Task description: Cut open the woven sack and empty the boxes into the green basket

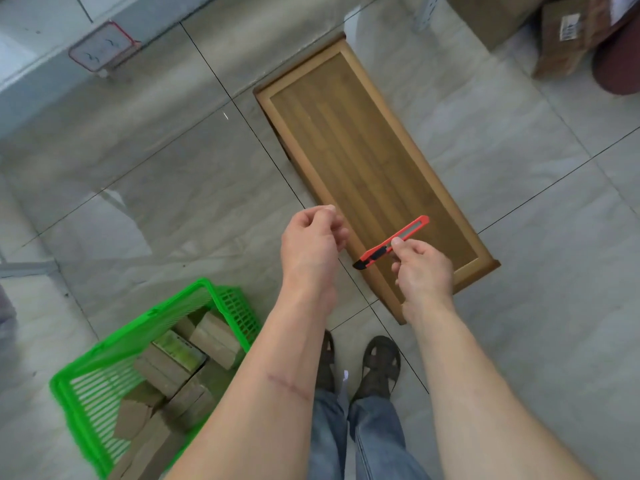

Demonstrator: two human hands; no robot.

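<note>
Our green basket (104,368) sits on the floor by our left foot with boxes (214,337) in it. No sack shows. Our left hand (311,237) curls empty. Our right hand (422,268) fingers pinch the red knife (391,242); we should slide its blade in.

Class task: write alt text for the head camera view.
The right hand pinches a red utility knife above a wooden bench; the left hand is curled, empty. A green basket of cardboard boxes sits on the tiled floor.
</note>
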